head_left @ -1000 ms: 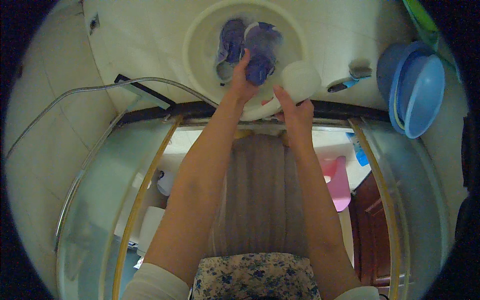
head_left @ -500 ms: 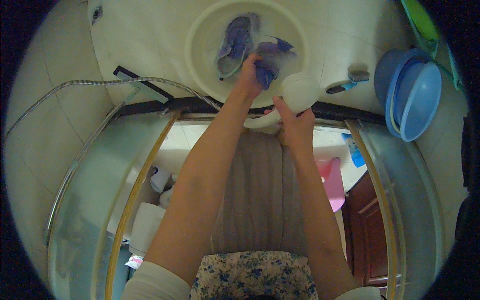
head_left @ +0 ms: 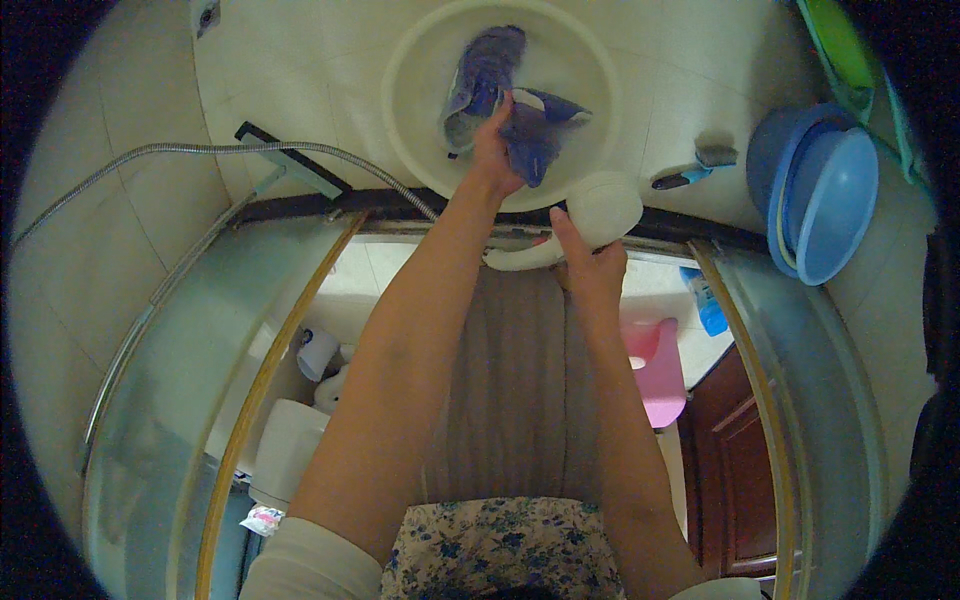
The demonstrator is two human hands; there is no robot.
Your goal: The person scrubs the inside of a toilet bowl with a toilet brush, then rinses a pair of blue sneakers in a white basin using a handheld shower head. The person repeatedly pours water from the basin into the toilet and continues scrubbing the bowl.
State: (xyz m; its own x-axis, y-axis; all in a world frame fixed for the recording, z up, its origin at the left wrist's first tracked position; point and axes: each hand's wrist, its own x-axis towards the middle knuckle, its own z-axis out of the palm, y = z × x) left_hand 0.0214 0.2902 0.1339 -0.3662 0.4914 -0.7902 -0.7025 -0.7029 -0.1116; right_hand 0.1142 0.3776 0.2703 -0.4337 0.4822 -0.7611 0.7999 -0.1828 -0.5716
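My left hand [head_left: 494, 155] grips a purple-blue cloth shoe [head_left: 535, 140] with a white part, over the cream basin [head_left: 602, 135]. A second purple shoe [head_left: 490, 60] rests in the basin to the left of it, in cloudy water. Near the basin's front rim, my right hand [head_left: 592, 255] is wrapped round the handle of a white shower head [head_left: 605, 208]. The spray face is turned away, so I cannot tell whether water runs. My left fingers are partly hidden behind the held shoe.
A metal hose [head_left: 215, 148] arcs in from the left above a squeegee [head_left: 290, 165]. To the right lie a scrub brush [head_left: 695, 170] and stacked blue basins [head_left: 835, 205]. A dark door sill [head_left: 680, 225] crosses in front, with glass panels [head_left: 170, 400] on both sides.
The held shoe has turned and now shows more of its side. My right hand has drawn the shower head slightly down toward me, with its head tilted.
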